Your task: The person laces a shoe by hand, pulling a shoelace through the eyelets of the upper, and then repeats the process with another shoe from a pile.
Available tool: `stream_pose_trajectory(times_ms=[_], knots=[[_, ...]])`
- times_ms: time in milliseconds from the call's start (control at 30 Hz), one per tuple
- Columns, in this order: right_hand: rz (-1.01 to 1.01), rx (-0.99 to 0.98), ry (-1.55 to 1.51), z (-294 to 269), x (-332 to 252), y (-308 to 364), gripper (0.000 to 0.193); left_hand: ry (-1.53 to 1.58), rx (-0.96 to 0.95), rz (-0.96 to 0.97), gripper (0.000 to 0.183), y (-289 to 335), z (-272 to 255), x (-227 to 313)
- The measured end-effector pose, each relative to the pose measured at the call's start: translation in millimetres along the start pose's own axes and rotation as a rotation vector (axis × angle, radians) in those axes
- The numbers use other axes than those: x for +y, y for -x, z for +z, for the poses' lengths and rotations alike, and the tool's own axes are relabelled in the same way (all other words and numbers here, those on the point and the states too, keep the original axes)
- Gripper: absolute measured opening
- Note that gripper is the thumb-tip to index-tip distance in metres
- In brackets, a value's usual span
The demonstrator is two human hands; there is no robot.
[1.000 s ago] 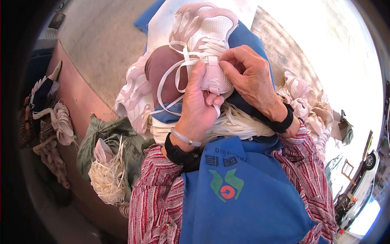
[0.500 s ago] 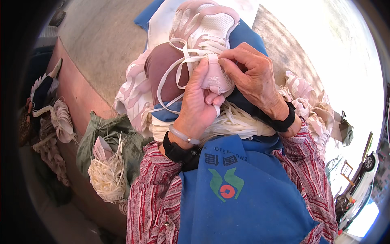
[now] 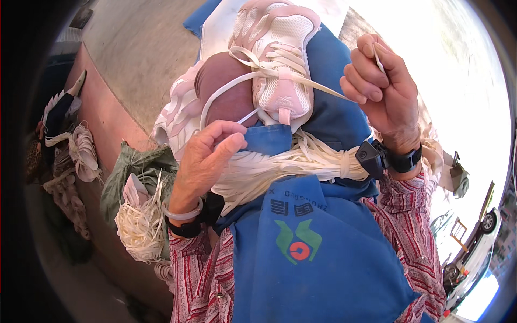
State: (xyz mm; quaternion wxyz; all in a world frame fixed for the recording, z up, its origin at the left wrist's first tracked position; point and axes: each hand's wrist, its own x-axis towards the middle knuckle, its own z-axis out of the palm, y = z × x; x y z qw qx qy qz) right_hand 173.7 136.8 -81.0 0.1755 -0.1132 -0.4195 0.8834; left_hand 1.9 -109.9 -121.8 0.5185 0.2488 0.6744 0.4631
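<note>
A pink and white sneaker (image 3: 283, 99) rests across my lap with its tongue and pull tab toward me. Its white shoelace (image 3: 323, 88) stretches from the tongue loop to my right hand (image 3: 379, 89), raised at the right and closed on it; a short lace end pokes out between the fingers. More lace curves loosely left of the sneaker and passes behind my left hand (image 3: 207, 156). That hand hovers left of the sneaker's tongue end, thumb and forefinger apart, and appears to hold nothing. A thick bundle of white laces (image 3: 301, 161) lies across my lap.
Pink and white shoe uppers (image 3: 175, 107) lie beside my mauve-covered knee (image 3: 223, 89). A green sack (image 3: 140, 167) with a tangle of laces (image 3: 141, 229) stands at the left. Other shoe parts hang farther left. A white car (image 3: 476, 258) shows at the far right.
Both hands have left the sneaker's tongue. My right hand has moved up and right, drawing the lace with it; my left hand has moved down and left and opened.
</note>
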Motion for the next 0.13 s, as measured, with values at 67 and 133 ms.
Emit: stream_pose_trajectory(times_ms=[67,133], knots=[[0.011,0.032,-0.060,-28,-24,9,0.020,-0.176,0.238,0.058,0.026,9,-32,-7],[0.026,0.004,-0.146,-50,-44,13,0.020,-0.318,0.432,0.079,0.027,19,-66,-17]])
